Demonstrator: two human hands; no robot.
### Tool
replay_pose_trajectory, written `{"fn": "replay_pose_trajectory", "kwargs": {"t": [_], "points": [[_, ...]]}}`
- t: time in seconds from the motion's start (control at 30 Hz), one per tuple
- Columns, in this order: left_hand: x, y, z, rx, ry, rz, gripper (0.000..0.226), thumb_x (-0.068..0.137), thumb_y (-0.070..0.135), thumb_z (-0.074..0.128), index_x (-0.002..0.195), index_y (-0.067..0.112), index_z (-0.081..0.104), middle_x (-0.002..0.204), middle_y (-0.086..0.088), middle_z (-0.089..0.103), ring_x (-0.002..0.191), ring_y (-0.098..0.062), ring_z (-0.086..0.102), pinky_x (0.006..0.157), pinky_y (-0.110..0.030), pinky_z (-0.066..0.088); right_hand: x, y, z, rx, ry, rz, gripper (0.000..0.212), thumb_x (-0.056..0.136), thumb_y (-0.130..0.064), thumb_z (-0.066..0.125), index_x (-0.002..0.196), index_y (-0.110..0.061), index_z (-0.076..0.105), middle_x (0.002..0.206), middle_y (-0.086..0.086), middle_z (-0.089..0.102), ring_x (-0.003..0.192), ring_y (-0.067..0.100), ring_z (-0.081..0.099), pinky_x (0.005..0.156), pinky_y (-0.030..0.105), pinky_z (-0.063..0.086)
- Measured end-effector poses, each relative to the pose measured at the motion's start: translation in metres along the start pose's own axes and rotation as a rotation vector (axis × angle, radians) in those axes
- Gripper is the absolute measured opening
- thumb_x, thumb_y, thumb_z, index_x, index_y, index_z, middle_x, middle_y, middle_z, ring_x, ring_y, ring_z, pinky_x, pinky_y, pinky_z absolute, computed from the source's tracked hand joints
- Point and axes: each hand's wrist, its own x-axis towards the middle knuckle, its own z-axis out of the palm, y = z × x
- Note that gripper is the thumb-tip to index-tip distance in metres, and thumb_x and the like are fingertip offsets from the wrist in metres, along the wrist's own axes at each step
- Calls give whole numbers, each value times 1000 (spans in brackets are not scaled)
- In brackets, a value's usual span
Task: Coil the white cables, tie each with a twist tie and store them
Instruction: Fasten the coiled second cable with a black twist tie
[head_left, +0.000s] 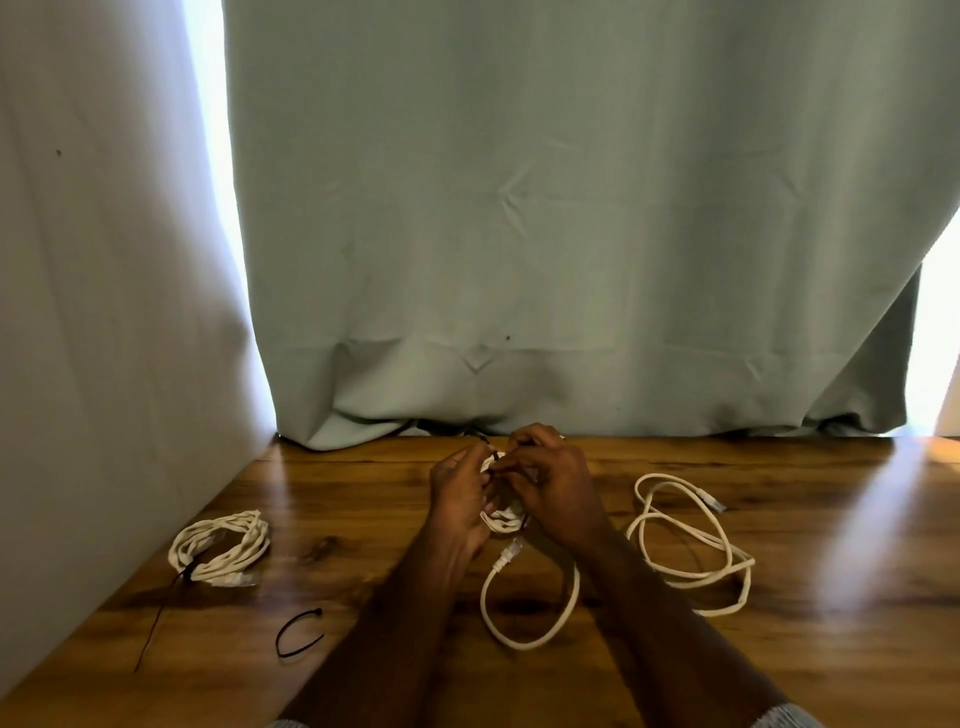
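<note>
We've got both hands up over the middle of the table (363, 499), working on a small white coil (503, 517). Our left hand (460, 496) is curled round the coil's left side and our right hand (553, 486) pinches a black tie (493, 453) at its top. One end with a plug (511, 551) hangs down and loops on the wood. A tied coil (221, 548) sits far left, a spare tie (298, 631) near it, 1 loose cable (691, 540) lies right
</note>
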Motion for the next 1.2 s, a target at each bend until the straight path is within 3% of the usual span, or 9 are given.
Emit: {"fn": "replay_pose_trajectory", "kwargs": {"t": [0.13,0.27,0.4,0.53,0.63,0.73,0.83,1.07,1.2], "points": [[0,-2,1,29,-34,0,25,91,6,57,66,9,58,47,-2,52,35,-11,43,37,-17,31,0,3,-7,119,28,126,17,84,-15,78,89,-26,65,89,-10,64,87,8,62,74,34,53],[1,0,0,87,-48,14,23,92,9,58,68,10,59,45,0,51,37,-12,43,51,-25,31,-2,9,-7,76,-18,229,28,84,-39,76,102,-41,54,99,-15,63,96,11,61,77,35,56],[-2,3,0,156,-81,51,26,94,7,55,69,9,59,43,1,51,33,-9,45,40,-17,33,0,12,-13,38,-133,296,24,80,-56,69,100,-46,60,92,-13,69,90,10,66,72,36,59],[-4,4,4,199,-81,75,15,91,7,60,78,6,67,56,-7,63,41,-12,55,38,-16,38,4,8,-21,17,-236,283,16,88,-43,69,97,-31,73,87,-10,74,81,3,68,74,37,60],[-6,6,7,232,-105,99,17,93,4,56,77,5,63,44,1,54,32,-5,45,34,-13,30,7,3,-23,4,-276,295,24,89,-47,65,98,-26,73,88,-8,74,83,7,69,76,40,59],[-8,10,7,217,-105,128,21,93,3,55,75,6,65,48,-1,58,35,-7,49,34,-13,35,9,-1,-21,173,-273,360,11,93,-24,71,103,-21,74,90,-5,77,80,4,73,75,29,60],[-6,8,5,206,-105,149,27,93,3,56,68,9,66,50,-5,57,36,-11,49,36,-15,34,9,1,-15,305,-281,448,11,91,-23,72,98,-17,77,90,2,79,86,19,76,83,43,60],[-12,10,11,228,-147,180,24,92,0,56,70,5,65,48,-5,58,34,-9,49,34,-14,35,8,-7,-20,693,-187,701,21,81,7,73,101,2,75,95,20,77,88,31,74,85,41,61],[-14,11,9,237,-176,208,29,92,-1,55,67,7,67,47,-1,57,33,-6,46,34,-13,31,11,-4,-30,1037,-272,873,29,96,-14,60,114,5,70,107,22,73,95,32,70,88,41,57]]}}
